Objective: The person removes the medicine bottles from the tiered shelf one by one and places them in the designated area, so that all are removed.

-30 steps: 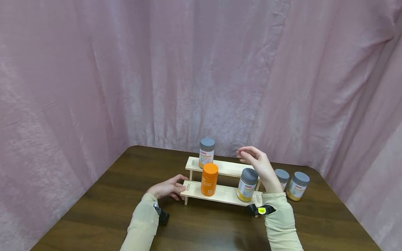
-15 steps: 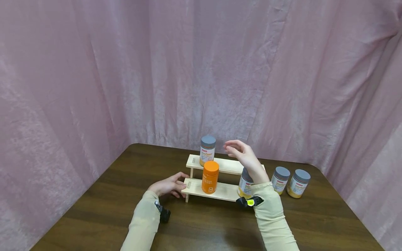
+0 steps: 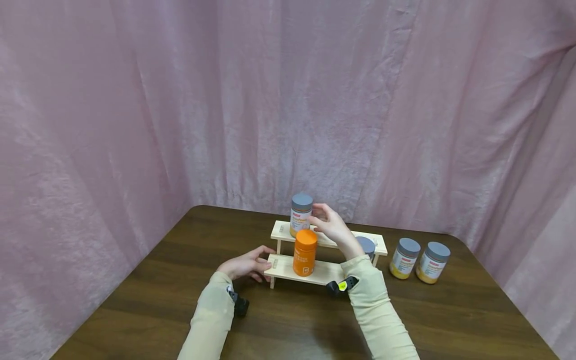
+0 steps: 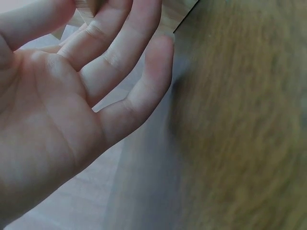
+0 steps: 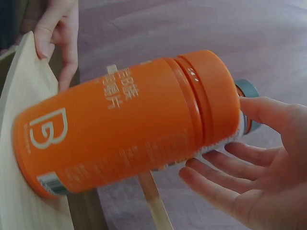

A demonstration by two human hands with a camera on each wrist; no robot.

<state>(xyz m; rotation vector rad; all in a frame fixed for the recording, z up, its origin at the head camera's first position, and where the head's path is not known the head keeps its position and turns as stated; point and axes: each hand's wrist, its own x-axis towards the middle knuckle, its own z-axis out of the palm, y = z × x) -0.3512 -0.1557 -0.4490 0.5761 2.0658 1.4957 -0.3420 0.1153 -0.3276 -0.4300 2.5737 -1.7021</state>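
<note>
Orange btl point(image 5: 103, 127) w/ "B族" & "片", B-like logo point(image 5: 50, 128), grey-lid jar lbls point(image 3: 298, 219) too blurry

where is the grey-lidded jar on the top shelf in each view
Head: grey-lidded jar just below centre.
Left wrist: not in it.
Right wrist: right of centre, mostly hidden behind the orange jar.
Shared landmark: left hand, in all three.

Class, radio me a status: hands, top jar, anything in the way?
Left hand holds shelf at left end. Right hand beside top jar, contact unclear. Top jar upright on upper board. Orange jar on lower board, in front.
</note>
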